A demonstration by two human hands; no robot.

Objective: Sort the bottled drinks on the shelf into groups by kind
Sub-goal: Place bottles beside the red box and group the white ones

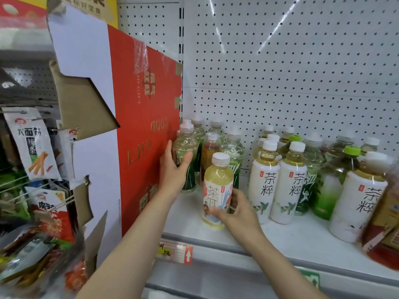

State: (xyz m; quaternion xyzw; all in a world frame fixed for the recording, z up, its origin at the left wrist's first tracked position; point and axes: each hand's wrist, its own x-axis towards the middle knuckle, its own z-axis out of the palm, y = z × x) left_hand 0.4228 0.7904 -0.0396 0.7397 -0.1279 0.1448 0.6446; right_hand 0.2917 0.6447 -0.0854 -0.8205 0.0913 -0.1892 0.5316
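Bottled drinks stand on a white shelf [302, 238]. My left hand [173, 169] grips a clear bottle with a green label [187, 145] at the shelf's left end, beside the red carton. My right hand [234, 209] holds a pale yellow tea bottle with a colourful label [217, 186] near the front edge. Behind them stand more green-label bottles [234, 147] and an amber bottle [210, 152]. To the right stand white-label tea bottles [264, 186], [289, 186].
A tall red carton [146, 126] walls off the shelf's left end. Further right are green-capped bottles [336, 175], a large white-label bottle [360, 197] and a blurred amber bottle [386, 223] at the edge. Snack packets [32, 143] hang on the left. A pegboard [280, 61] backs the shelf.
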